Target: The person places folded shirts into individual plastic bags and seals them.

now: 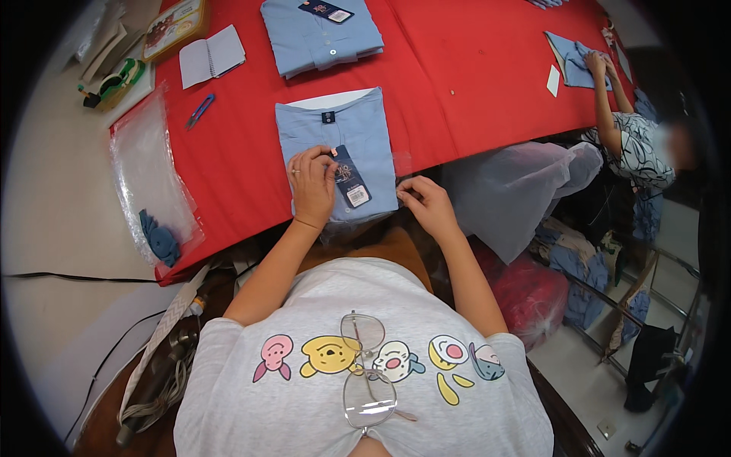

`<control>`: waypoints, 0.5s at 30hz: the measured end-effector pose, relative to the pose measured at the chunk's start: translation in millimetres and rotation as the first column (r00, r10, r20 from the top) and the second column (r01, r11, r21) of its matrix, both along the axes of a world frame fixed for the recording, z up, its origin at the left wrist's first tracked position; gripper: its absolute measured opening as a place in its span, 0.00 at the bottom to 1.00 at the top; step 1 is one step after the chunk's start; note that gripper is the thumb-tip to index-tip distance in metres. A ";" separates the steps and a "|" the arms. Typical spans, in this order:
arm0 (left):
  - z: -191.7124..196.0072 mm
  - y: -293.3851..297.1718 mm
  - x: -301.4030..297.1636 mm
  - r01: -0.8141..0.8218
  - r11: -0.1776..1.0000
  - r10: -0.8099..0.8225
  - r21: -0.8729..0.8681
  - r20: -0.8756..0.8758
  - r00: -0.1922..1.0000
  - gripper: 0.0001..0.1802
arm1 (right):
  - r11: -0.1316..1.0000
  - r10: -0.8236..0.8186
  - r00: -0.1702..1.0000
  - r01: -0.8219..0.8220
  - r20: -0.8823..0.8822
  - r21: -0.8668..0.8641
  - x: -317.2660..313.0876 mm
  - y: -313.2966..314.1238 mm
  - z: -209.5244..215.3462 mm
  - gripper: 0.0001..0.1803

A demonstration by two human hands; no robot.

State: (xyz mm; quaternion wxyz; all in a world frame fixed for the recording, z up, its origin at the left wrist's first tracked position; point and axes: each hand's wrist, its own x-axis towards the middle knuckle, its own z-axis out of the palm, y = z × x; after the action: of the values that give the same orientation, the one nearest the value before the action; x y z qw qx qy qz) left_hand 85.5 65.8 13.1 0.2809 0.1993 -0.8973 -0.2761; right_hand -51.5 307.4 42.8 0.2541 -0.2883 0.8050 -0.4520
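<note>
A folded light-blue shirt (304,126) lies near the table's front edge, with clear plastic film showing along its right side and lower edge. A dark-blue hang tag (352,183) rests slanted on the shirt front. My left hand (311,186) lies over the shirt's left half, fingers bent, with thumb and forefinger closed at the tag's upper left edge. At the shirt's lower right corner, my right hand (428,204) pinches the edge of the clear plastic bag (403,162).
Another folded blue shirt (320,46) lies farther back on the red cloth (434,99). Leftward are thread snips (200,110), a notebook (213,57), a stack of clear bags (148,167) and a tape dispenser (114,82). A co-worker (640,145) handles blue cloth at far right.
</note>
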 end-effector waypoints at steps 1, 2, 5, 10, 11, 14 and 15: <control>0.9 -1.4 -1.3 0.008 1.000 -0.008 -0.008 0.019 1.000 0.07 | 1.000 -0.006 1.000 0.006 -0.029 0.011 -1.5 -4.0 -2.5 0.06; 2.7 -6.2 -1.7 0.009 1.000 -0.008 -0.022 0.040 0.999 0.07 | 1.000 -0.030 1.000 0.030 -0.003 0.007 -2.8 -8.3 -6.6 0.07; 9.3 -16.2 -6.1 0.020 1.000 -0.019 -0.018 0.057 0.998 0.09 | 0.992 -0.122 0.991 0.123 0.059 -0.026 -3.0 -20.1 -10.0 0.11; 30.1 -45.4 -12.3 0.036 0.978 -0.081 0.206 0.215 0.973 0.11 | 0.967 -0.175 0.948 0.116 -0.264 -0.225 -15.8 -45.5 19.1 0.25; 41.0 -51.4 -13.6 0.044 0.952 -0.128 0.304 0.263 0.956 0.12 | 0.980 -0.097 0.957 0.045 -0.272 -0.193 -20.8 -54.2 26.4 0.32; 51.5 -72.1 -8.6 0.081 0.813 -0.286 0.577 0.274 0.918 0.15 | 0.990 0.132 0.942 -0.140 -0.309 -0.002 -28.8 -90.6 48.4 0.37; 53.7 -78.1 -5.1 0.102 0.746 -0.341 0.658 0.246 0.907 0.16 | 0.987 0.159 0.931 -0.141 -0.327 0.080 -30.9 -98.0 45.7 0.37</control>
State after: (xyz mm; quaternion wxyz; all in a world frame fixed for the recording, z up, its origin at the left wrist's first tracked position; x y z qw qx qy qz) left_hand 80.4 -12.3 66.8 -0.0023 0.2177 -0.8046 -0.5525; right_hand -82.5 209.5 88.5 0.1561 -0.4139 0.8240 -0.3539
